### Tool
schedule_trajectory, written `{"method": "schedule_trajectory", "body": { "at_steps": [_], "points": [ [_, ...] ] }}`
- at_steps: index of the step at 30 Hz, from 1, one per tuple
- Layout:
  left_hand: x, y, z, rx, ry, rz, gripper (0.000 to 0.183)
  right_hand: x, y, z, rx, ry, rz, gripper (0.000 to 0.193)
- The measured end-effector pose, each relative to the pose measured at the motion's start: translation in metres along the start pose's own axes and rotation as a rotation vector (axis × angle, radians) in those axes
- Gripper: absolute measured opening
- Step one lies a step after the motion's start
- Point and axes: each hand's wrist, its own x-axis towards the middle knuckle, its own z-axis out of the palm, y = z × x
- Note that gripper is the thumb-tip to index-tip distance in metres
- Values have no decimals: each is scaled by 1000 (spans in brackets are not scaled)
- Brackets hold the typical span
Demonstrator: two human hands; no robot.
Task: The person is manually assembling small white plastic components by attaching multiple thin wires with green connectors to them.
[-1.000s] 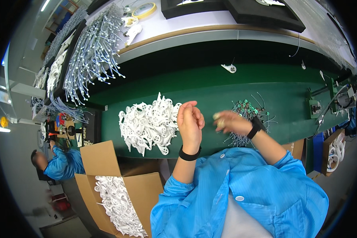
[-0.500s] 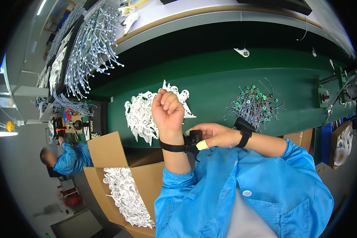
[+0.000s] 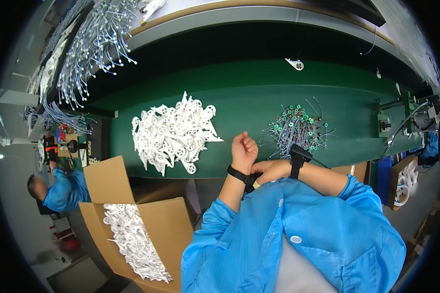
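My left hand (image 3: pixel 244 152) is raised over the near edge of the green table, fingers curled in and nothing visible in them. Around its wrist runs a black strap (image 3: pixel 236 173) with a small boxy device (image 3: pixel 250 182). My right hand (image 3: pixel 274 171) is closed on that device, its fingertips partly hidden behind the left wrist. A bit of yellow covering shows on the right thumb. The right wrist carries a similar black strapped device (image 3: pixel 299 155). Beyond it lies a pile of wire leads with green ring ends (image 3: pixel 300 127). White plastic parts (image 3: pixel 173 132) are heaped to the left.
An open cardboard box (image 3: pixel 168 229) of white parts stands at the lower left. Bundles of wires (image 3: pixel 100 39) hang from a rack at upper left. A bench fixture (image 3: pixel 386 124) sits at the right end. Another person in blue (image 3: pixel 66 190) works far left.
My view has shifted, so the table and piles sit further left. Both hands have come nearer my body, left wrist lower and to the right; the right hand stays at the left wrist's device.
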Motion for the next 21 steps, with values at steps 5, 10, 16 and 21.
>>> {"method": "schedule_trajectory", "body": {
  "at_steps": [5, 10, 16, 21],
  "points": [
    [23, -7, -45, -1, 143, -83, 16, -6, -1, 5, -258, 123, 65, 47],
    [13, -9, -41, 62, 124, -85, 17, -20, -7, 23, -481, 683, -226, 44],
    [16, -12, -35, 113, 189, 6, 15, -8, -43, 46, -826, 555, -6, 40],
    [7, -10, -22, 161, 228, 166, 15, 0, -61, 62, -887, 613, 130, 38]
  ]
}}
